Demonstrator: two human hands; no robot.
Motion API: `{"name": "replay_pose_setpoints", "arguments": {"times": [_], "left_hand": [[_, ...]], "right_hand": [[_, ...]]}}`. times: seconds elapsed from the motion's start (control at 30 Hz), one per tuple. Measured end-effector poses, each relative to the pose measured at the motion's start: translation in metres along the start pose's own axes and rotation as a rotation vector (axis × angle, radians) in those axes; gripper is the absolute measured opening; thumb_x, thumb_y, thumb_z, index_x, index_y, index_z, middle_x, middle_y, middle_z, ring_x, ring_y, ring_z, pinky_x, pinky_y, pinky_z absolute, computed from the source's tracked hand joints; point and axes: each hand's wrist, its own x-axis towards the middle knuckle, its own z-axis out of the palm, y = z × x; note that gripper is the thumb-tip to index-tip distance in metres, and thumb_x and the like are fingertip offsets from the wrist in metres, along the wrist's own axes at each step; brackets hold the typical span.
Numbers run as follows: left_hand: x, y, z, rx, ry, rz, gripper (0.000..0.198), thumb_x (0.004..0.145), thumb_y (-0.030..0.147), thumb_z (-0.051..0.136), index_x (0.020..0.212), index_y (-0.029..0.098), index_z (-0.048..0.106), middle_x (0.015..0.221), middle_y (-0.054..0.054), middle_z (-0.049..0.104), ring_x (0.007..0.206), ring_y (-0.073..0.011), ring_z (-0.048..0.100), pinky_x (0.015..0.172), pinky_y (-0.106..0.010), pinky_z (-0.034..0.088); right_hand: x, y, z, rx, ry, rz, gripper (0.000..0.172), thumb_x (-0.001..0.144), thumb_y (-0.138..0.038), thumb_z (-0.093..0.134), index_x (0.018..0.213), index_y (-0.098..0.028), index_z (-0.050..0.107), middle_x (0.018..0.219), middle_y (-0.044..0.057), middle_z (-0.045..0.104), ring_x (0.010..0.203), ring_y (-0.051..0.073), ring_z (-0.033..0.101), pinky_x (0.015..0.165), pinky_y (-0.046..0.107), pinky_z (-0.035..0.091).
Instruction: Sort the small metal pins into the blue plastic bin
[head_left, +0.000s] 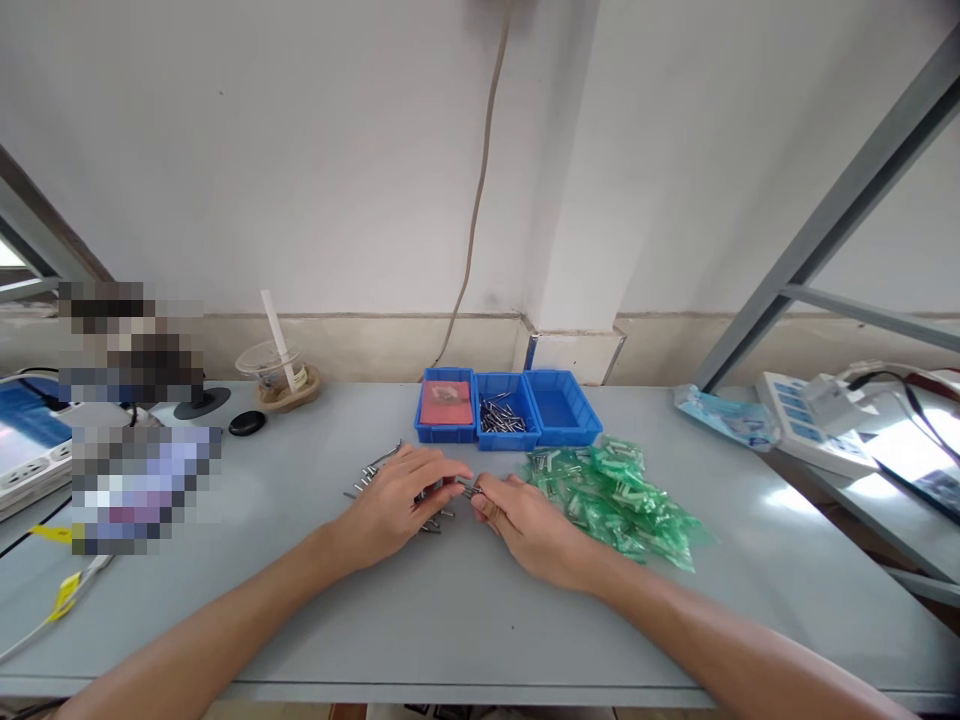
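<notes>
Over a loose pile of metal pins (433, 522) on the grey table, my left hand (401, 500) is curved, its thumb and fingertips close to the right hand. My right hand (525, 520) pinches a few small metal pins (469, 489) between thumb and fingers; their free ends point at the left fingertips. Whether the left fingers hold anything is hidden. Behind the hands stand three joined blue bins: the left bin (446, 434) has a pink sheet inside, the middle bin (508, 441) holds many metal pins, and the right bin (562, 400) shows a bare bottom.
Green plastic bags (630, 500) with small parts lie right of my right hand. Farther right are a blue packet (727, 418) and a power strip (810, 425). At left are a black round object (247, 423), a cup with a straw (281, 370) and cables.
</notes>
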Motion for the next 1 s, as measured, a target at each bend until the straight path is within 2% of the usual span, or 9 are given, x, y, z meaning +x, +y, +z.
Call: {"name": "replay_pose_setpoints", "arguments": {"times": [0.23,0.47,0.73,1.0], "left_hand": [[0.0022,-0.0001,-0.0022,-0.016,0.064,0.078,0.011,0.110,0.027,0.057,0.109,0.023,0.068,0.099,-0.001,0.071,0.086,-0.0159,0.063,0.083,-0.032,0.040],[0.0030,0.0019,-0.0055,0.065,0.058,0.079,0.015,0.110,0.028,0.057,0.103,0.023,0.070,0.097,-0.002,0.068,0.083,-0.0159,0.059,0.081,-0.033,0.039],[0.0049,0.0013,-0.0087,0.133,-0.082,0.061,0.022,0.114,0.028,0.046,0.108,0.022,0.066,0.097,-0.003,0.068,0.085,-0.0174,0.061,0.081,-0.034,0.037],[0.0050,0.0025,-0.0069,0.155,-0.098,0.070,0.026,0.116,0.026,0.036,0.104,0.020,0.058,0.092,-0.001,0.066,0.080,-0.0175,0.059,0.080,-0.034,0.035]], "right_hand": [[0.0000,0.0006,0.0004,0.002,0.008,0.023,0.033,0.115,-0.030,0.029,0.088,-0.024,0.048,0.080,0.001,0.064,0.077,0.020,0.054,0.074,0.032,0.040],[-0.0008,0.0029,0.0030,-0.015,0.030,0.000,0.032,0.115,-0.029,0.029,0.087,-0.024,0.044,0.081,0.000,0.063,0.076,0.020,0.053,0.076,0.033,0.040],[0.0007,0.0020,0.0030,-0.029,0.053,-0.009,0.031,0.115,-0.028,0.028,0.086,-0.025,0.040,0.080,-0.001,0.061,0.074,0.019,0.051,0.078,0.033,0.040],[0.0011,0.0022,0.0046,-0.006,0.069,0.042,0.034,0.115,-0.039,0.031,0.086,-0.025,0.043,0.080,-0.001,0.060,0.074,0.021,0.050,0.073,0.033,0.038]]}}
